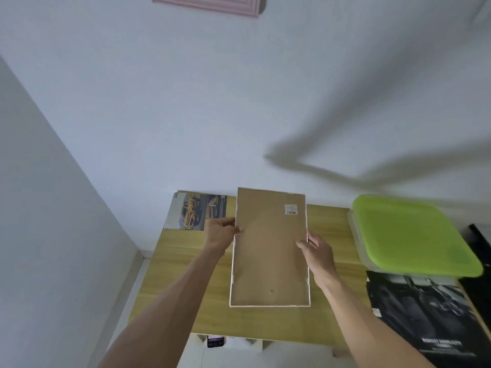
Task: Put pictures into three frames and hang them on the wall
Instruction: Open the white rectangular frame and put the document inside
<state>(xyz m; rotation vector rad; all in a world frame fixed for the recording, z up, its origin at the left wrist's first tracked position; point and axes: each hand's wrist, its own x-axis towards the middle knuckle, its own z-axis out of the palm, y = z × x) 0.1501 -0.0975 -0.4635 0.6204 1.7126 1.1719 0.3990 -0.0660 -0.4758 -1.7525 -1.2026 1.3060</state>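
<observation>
A white picture frame is held back-side up over the wooden table, its brown backing board with a small barcode sticker facing me. My left hand grips the frame's left edge. My right hand grips its right edge with the thumb on the backing board. A picture of a yellow car lies at the table's far left corner. A dark car poster lies at the right. A pink frame hangs high on the wall.
A clear plastic box with a green lid stands on the table at the right. A dark object sits beyond it at the right edge. The white wall rises directly behind the table. A small dark item lies below the table's front edge.
</observation>
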